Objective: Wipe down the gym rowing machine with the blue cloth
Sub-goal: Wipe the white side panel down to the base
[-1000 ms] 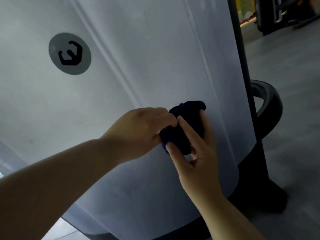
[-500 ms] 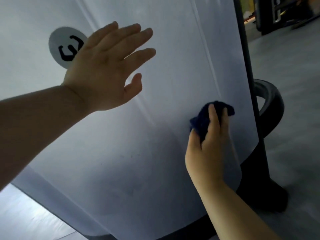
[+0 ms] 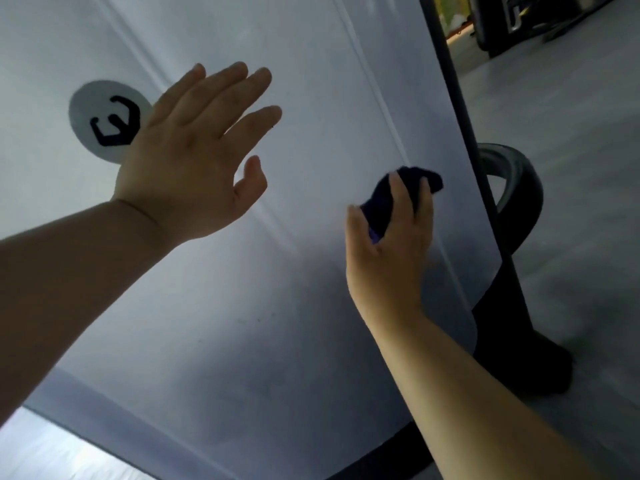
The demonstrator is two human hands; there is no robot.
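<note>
The rowing machine's big pale grey housing point(image 3: 294, 306) fills most of the view, with a round logo disc point(image 3: 104, 119) at upper left. My right hand point(image 3: 391, 244) grips the bunched dark blue cloth point(image 3: 384, 202) and holds it against the housing near its right edge. My left hand point(image 3: 194, 161) is raised in front of the housing beside the logo, fingers spread and straight, holding nothing; whether it touches the surface is unclear.
A black upright frame bar point(image 3: 460, 133) runs down the housing's right edge to a black base foot point(image 3: 519, 368). A black curved tube point(image 3: 519, 188) loops behind it. Grey gym floor point(image 3: 571, 116) lies to the right, with dark equipment point(image 3: 502, 19) far back.
A second ago both hands were on the cloth. My left hand let go and rose up left near the logo. My right hand carried the cloth to the right across the housing.
</note>
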